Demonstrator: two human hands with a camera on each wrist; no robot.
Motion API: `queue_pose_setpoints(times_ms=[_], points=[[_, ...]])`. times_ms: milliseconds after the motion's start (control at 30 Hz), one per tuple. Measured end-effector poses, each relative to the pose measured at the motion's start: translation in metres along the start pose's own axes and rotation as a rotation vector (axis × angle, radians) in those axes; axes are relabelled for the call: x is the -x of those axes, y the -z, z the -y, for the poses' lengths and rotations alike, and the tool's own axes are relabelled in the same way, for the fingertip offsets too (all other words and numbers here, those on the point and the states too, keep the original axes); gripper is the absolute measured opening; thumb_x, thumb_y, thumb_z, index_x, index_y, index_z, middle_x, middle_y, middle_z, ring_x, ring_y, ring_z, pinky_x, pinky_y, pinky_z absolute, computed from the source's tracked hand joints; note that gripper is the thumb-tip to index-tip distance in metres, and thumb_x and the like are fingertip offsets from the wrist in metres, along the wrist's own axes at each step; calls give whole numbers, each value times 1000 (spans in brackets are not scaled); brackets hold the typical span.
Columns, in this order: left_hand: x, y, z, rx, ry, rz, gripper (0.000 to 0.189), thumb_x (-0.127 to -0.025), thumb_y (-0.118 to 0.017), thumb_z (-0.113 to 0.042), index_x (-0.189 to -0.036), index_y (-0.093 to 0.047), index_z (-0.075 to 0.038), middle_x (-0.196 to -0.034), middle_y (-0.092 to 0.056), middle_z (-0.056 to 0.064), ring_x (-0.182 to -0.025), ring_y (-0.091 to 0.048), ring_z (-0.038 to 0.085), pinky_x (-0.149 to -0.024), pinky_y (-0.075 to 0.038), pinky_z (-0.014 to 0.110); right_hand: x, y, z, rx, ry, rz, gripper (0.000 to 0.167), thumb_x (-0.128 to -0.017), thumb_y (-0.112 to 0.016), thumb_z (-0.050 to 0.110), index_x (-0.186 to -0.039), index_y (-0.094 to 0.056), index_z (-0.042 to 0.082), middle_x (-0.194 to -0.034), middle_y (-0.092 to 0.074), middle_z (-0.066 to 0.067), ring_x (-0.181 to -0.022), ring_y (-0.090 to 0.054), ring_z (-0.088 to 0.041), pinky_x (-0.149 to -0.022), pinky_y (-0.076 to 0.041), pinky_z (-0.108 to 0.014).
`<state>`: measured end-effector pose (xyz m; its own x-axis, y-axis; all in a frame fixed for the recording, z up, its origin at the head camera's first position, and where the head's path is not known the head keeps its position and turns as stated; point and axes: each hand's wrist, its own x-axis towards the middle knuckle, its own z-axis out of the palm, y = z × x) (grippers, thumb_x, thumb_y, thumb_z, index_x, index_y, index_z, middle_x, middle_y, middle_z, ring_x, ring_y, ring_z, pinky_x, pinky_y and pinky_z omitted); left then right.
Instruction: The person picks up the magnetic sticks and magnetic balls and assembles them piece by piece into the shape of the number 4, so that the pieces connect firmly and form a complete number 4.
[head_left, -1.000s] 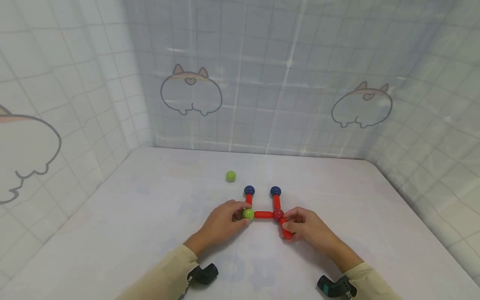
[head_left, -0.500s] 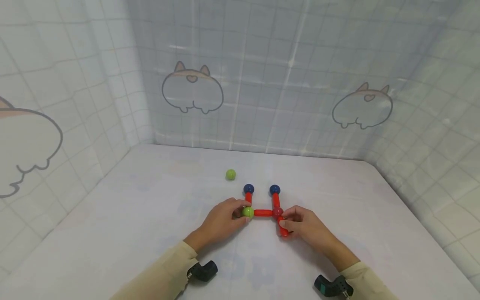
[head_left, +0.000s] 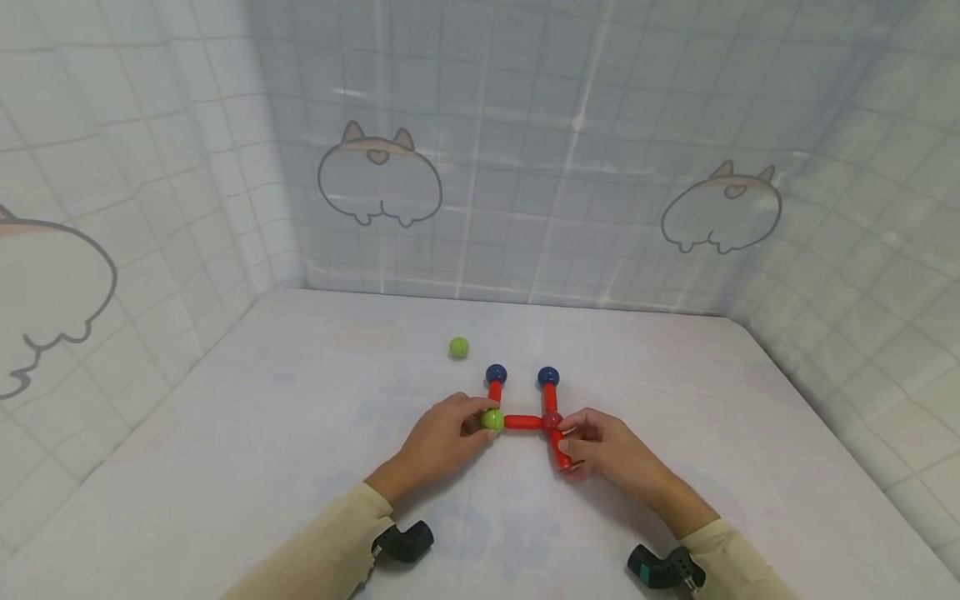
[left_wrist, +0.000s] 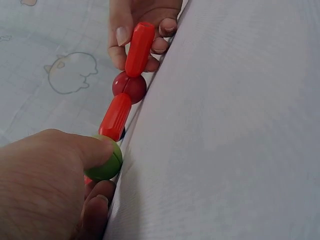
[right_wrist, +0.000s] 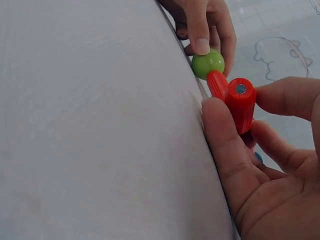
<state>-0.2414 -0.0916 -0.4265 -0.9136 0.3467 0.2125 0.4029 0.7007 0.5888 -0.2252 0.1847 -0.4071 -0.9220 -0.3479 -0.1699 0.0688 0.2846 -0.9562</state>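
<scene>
A frame of magnetic sticks and balls lies on the white table. My left hand (head_left: 442, 442) pinches its green ball (head_left: 492, 420) between thumb and fingers. From that ball one red stick (head_left: 522, 422) runs right to a dark red ball (head_left: 551, 422). Two more sticks point away from me, each tipped by a blue ball, the left one (head_left: 496, 374) and the right one (head_left: 548, 377). My right hand (head_left: 611, 450) pinches another red stick (right_wrist: 242, 107), whose far end meets the dark red ball; its near end shows a round metal tip in the right wrist view.
A loose green ball (head_left: 459, 347) lies on the table (head_left: 337, 358) behind the frame. Tiled-pattern sheeting (head_left: 525, 167) with cartoon animals rises at the back and both sides. Each wrist wears a dark strap-on device, the left one (head_left: 403, 542) and the right one (head_left: 666, 568).
The stick in my right hand has swung slightly, its near end shifting left toward the dark red ball's line. My left hand still pinches the green ball in about the same place.
</scene>
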Motion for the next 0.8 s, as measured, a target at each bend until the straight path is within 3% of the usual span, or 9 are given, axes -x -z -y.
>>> queue_pose_setpoints(times_ms=[567, 800], points=[[0, 2, -3, 3, -4, -8, 41, -91, -74, -26, -131, -67, -21, -90, -56, -11, -81, -55, 7, -72, -50, 25, -1, -8, 2, 184, -1, -108, 39, -87, -79, 23, -116, -60, 6, -102, -61, -9, -86, -63, -23, -64, -57, -37], [0, 2, -5, 5, 19, 5, 41, -92, -72, -26, -132, -67, -22, -93, -57, -10, -84, -56, 7, -74, -50, 26, 0, -4, 0, 183, 2, -91, 30, -94, -69, 20, -118, -60, 6, -103, -63, -9, -81, -64, -26, -65, -58, -38]])
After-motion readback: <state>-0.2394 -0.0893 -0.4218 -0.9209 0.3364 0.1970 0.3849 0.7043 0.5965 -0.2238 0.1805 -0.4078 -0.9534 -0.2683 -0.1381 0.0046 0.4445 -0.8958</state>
